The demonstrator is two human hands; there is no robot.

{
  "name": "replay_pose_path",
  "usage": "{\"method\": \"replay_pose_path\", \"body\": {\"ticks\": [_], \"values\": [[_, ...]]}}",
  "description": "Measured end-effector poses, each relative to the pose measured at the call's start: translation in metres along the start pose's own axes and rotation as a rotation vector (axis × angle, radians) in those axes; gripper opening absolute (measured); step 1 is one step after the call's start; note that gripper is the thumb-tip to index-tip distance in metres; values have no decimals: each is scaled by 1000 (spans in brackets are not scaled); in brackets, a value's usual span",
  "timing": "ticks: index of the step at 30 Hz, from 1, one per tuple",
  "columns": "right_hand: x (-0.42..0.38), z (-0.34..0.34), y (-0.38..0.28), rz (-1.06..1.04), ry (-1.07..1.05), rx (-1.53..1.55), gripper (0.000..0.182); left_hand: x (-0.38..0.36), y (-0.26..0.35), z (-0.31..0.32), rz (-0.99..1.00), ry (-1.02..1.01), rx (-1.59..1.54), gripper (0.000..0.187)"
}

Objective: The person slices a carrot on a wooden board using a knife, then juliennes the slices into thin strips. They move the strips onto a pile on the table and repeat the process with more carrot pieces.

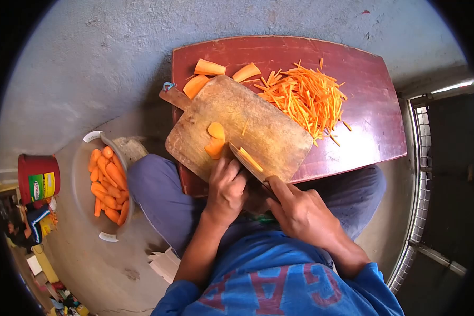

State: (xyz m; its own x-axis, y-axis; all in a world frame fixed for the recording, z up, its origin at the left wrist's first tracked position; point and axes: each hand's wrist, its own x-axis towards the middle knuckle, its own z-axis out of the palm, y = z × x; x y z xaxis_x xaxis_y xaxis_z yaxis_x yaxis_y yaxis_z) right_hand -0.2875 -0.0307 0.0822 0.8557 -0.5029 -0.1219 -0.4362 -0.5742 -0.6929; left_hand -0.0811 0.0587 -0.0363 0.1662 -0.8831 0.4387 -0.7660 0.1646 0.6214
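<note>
A wooden cutting board [237, 108] lies tilted across the near left part of a red table. My right hand [303, 213] is closed round the handle of a knife [254, 167], whose blade rests on the board near its front edge. Cut carrot sticks [251, 159] lie along the blade's right side. My left hand [227, 189] is curled just left of the blade, fingertips down on the board. Overlapping carrot slices [214, 147] run up to its fingers; what lies under the fingertips is hidden.
A heap of carrot sticks [310, 100] covers part of the red table [371, 116]. Several carrot chunks [210, 67] sit behind the board. A tub [79, 179] of peeled carrots [109, 184] stands on the floor at left, beside a red bucket [39, 179]. A wall borders the table's far side.
</note>
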Motion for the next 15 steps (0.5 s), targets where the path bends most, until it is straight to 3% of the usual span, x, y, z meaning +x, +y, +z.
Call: {"method": "replay_pose_path", "body": {"ticks": [15], "values": [[-11, 6, 1, 46, 20, 80, 45, -7, -3, 4, 15, 24, -20, 31]]}}
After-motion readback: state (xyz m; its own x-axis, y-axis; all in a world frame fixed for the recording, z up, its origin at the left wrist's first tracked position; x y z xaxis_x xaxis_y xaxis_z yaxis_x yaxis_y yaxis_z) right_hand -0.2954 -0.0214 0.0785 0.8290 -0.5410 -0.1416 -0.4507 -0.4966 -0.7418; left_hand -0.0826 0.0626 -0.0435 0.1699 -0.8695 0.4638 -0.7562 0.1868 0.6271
